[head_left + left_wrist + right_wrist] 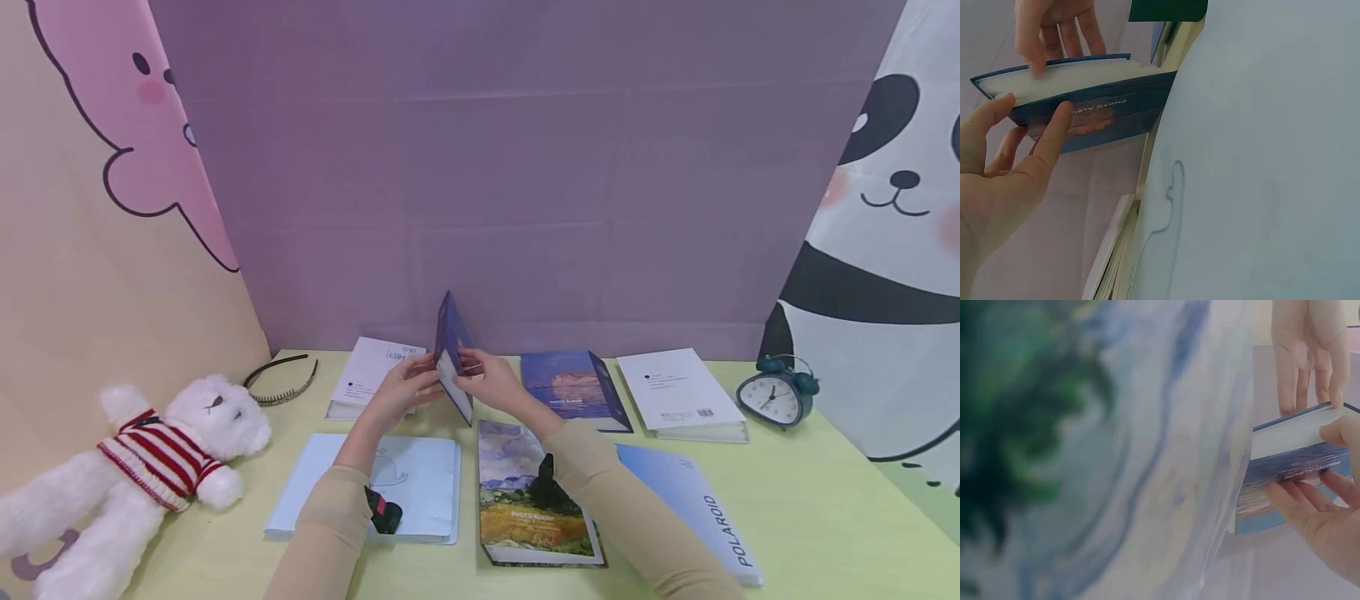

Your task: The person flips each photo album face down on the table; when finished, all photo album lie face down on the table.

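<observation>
A dark blue photo album (447,337) stands on edge at the back middle of the table, its white page block (1041,87) showing between the covers. Both hands hold it from opposite sides. My left hand (405,387) grips the left cover, thumb near the page edge and fingers along the printed front in the left wrist view. On the other side, my right hand (491,379) holds the right cover, its thumb at the pages (1291,434). Just right lies a similar blue album (562,383); a white album (375,375) lies partly behind the left hand.
In front lie a light blue album (420,483), a landscape-covered album (517,500) and a blue POLAROID album (682,492). Another white album (671,387) and an alarm clock (776,396) sit at right. A plush bear (172,450) and a headband (288,396) lie left.
</observation>
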`<action>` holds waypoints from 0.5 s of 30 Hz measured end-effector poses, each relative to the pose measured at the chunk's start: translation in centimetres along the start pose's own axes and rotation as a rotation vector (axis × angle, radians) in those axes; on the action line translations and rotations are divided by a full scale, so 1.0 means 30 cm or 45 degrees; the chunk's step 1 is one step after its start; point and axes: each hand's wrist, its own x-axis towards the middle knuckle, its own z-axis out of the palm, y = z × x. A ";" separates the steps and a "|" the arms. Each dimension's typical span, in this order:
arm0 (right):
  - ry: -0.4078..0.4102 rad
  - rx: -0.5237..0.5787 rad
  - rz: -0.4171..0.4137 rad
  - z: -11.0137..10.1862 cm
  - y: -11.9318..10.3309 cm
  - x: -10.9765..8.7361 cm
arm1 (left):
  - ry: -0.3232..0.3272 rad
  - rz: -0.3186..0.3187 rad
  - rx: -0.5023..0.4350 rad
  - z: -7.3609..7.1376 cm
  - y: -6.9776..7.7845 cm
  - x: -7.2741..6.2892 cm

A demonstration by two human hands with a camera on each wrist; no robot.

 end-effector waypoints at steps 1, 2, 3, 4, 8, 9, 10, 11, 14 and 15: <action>0.010 -0.001 0.001 0.001 -0.003 0.002 | 0.003 0.000 -0.010 0.000 0.001 -0.001; 0.021 0.000 0.007 0.002 -0.007 0.003 | 0.009 0.000 -0.017 0.000 0.002 -0.003; 0.034 0.006 0.018 0.003 -0.014 0.004 | 0.014 0.005 -0.019 -0.001 0.004 -0.005; 0.045 0.007 0.028 0.005 -0.019 0.006 | 0.018 0.010 -0.016 -0.001 0.005 -0.006; 0.073 0.037 0.035 0.016 -0.031 0.015 | 0.068 0.007 -0.027 -0.001 0.011 -0.008; 0.077 0.053 0.026 0.020 -0.032 0.018 | 0.076 0.011 -0.024 -0.002 0.013 -0.008; 0.077 0.072 0.021 0.023 -0.033 0.020 | 0.088 0.008 -0.019 -0.002 0.014 -0.008; 0.078 0.096 0.009 0.025 -0.034 0.022 | 0.099 0.002 -0.019 -0.003 0.015 -0.008; 0.060 0.147 -0.047 0.024 -0.035 0.025 | 0.111 -0.001 -0.002 -0.005 0.017 -0.008; 0.050 0.137 -0.067 0.022 -0.035 0.024 | 0.111 0.001 0.004 -0.005 0.017 -0.008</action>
